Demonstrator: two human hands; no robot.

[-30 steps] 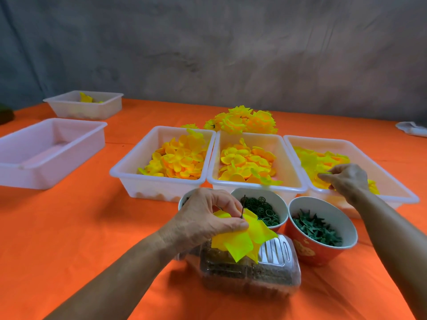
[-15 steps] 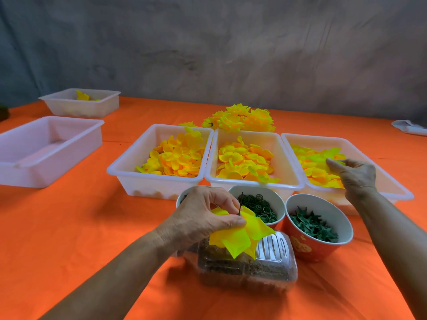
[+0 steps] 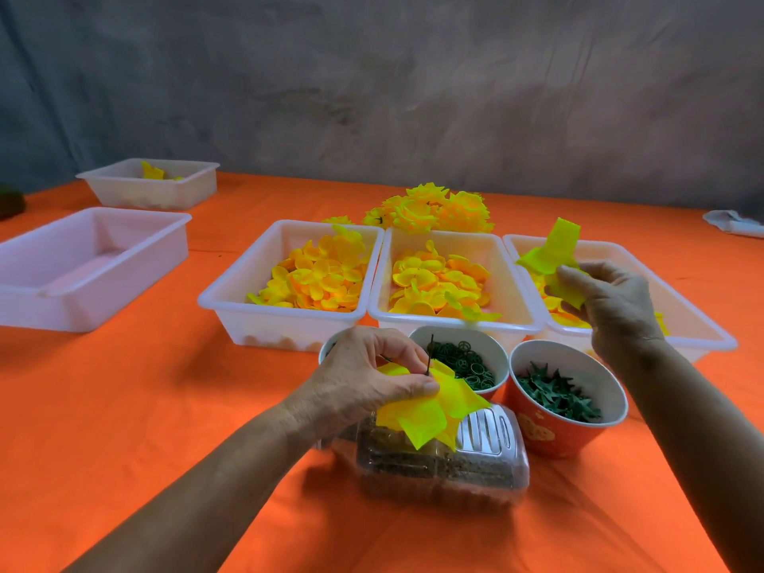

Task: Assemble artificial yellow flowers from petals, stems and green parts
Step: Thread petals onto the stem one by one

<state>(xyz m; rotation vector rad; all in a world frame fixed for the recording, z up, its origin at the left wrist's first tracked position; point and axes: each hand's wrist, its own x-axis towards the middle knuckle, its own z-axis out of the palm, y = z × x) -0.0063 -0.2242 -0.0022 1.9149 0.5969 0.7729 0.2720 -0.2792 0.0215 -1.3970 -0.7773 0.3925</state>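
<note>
Over the right tray [image 3: 703, 337] | my right hand [image 3: 612, 303] pinches a new petal [image 3: 550, 254] | my left hand [image 3: 364, 378] grips the stem [image 3: 430, 357] and petals [image 3: 430, 407], ready to add it.

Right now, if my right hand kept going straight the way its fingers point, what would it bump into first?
The right hand, holding a yellow-green petal piece, points left across the trays. It would probably meet the rim of the middle petal tray first, though it may be raised enough to pass over it; depth is unclear.
</note>
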